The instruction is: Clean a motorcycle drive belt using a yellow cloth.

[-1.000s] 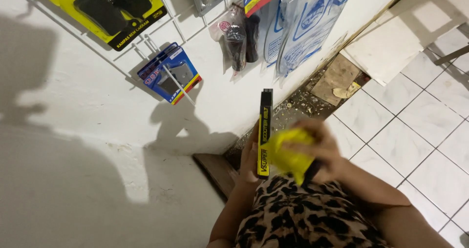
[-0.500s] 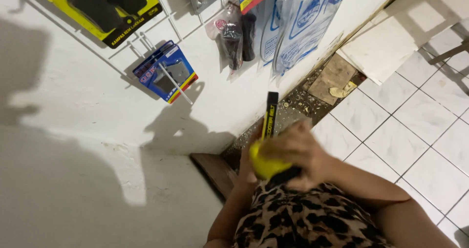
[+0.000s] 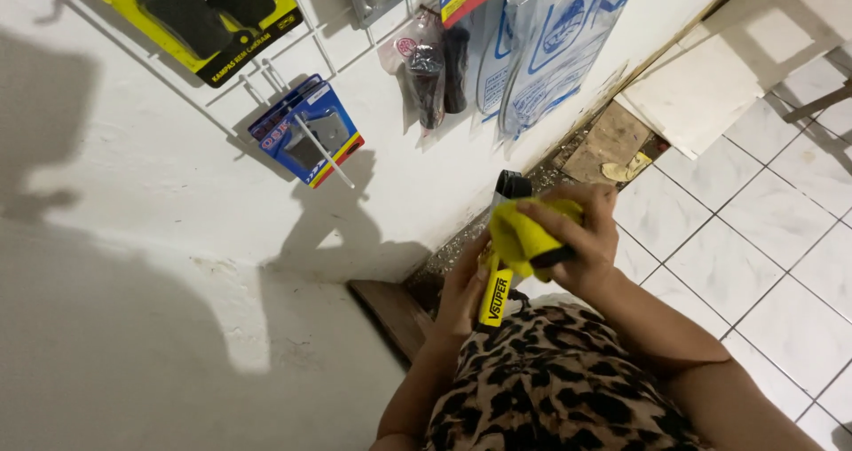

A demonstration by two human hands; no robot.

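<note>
I judge wiping in hand: left hand (image 3: 463, 289) grips the yellow-black pack (image 3: 495, 278) upright near the wall (image 3: 160, 238); right hand (image 3: 577, 238) presses a yellow cloth (image 3: 524, 233) on it. Next move needs firm strokes.

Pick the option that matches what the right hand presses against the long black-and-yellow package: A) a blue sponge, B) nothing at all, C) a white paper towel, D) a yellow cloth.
D: the right hand holds a crumpled yellow cloth against the upper part of the long package, while the left hand grips the package from behind.
</note>
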